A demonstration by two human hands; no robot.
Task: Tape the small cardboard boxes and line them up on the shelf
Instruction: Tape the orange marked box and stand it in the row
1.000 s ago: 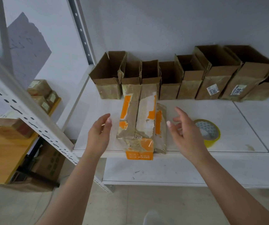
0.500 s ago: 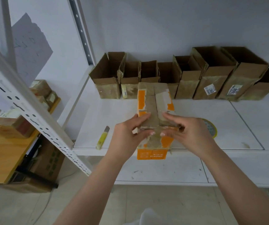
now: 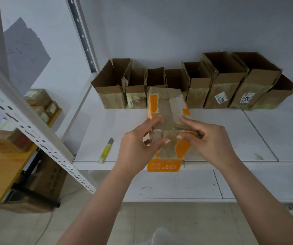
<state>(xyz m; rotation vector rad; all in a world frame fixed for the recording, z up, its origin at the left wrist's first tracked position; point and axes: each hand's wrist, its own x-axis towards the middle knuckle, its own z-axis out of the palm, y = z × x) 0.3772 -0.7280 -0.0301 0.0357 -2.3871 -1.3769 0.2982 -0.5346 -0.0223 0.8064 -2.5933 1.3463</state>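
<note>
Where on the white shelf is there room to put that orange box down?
Bare shelf lies right of the hands, before the labelled boxes. A smaller patch sits between the yellow cutter and the leftmost box. The back row is crowded.

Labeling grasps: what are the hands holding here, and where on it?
Both hands, left and right, pinch the orange-patched cardboard box at its taped middle, left side and right side.

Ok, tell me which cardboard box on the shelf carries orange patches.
The box held in both hands, in front of the row; the boxes along the wall are plain brown and stand open.
</note>
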